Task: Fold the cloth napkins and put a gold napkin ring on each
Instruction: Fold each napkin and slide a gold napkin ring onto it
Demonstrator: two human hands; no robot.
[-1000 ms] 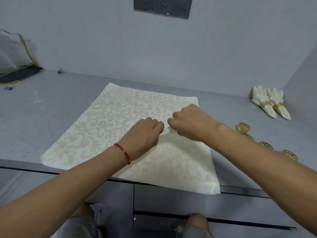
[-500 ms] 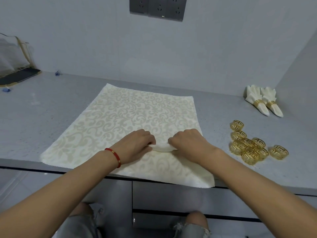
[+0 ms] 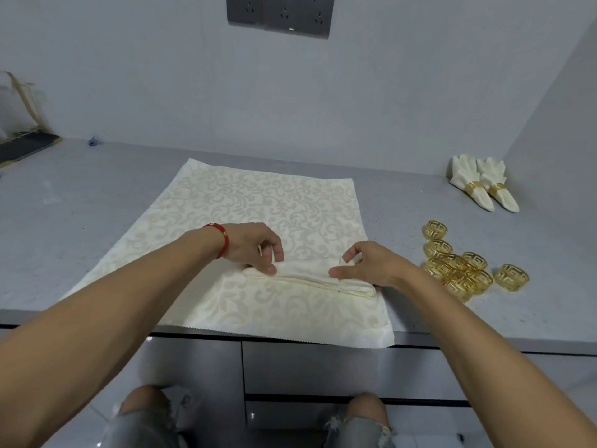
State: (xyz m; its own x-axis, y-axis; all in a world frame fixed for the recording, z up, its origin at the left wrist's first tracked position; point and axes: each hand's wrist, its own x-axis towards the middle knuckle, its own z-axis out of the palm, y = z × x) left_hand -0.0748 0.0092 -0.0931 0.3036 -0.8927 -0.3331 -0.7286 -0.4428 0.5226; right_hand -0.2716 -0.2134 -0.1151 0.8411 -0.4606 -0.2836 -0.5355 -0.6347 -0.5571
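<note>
A grey counter [image 3: 97, 227] stretches wide under a grey wall, and spread across its middle lies a big cream patterned napkin [image 3: 265, 202], its near edge hanging just over the counter's front. Across the napkin's near half runs a raised, pleated ridge of cloth [image 3: 307, 278], gathered up from the napkin itself. The left hand [image 3: 248, 245], red bracelet [image 3: 223, 240] on the wrist, pinches the ridge's left end with curled fingers and thumb. The right hand [image 3: 368, 263] sits at the ridge's right end, fingertips on the fold, thumb stretched along it; the two hands are set apart along the ridge. To the right, a cluster of gold rings [image 3: 462, 266] sits on the bare counter, near the napkin's edge. Farther back by the corner, two finished napkins [image 3: 484, 182] lie side by side, each with a gold ring round it. Up top, a dark socket panel [image 3: 279, 12] is on the wall.
</note>
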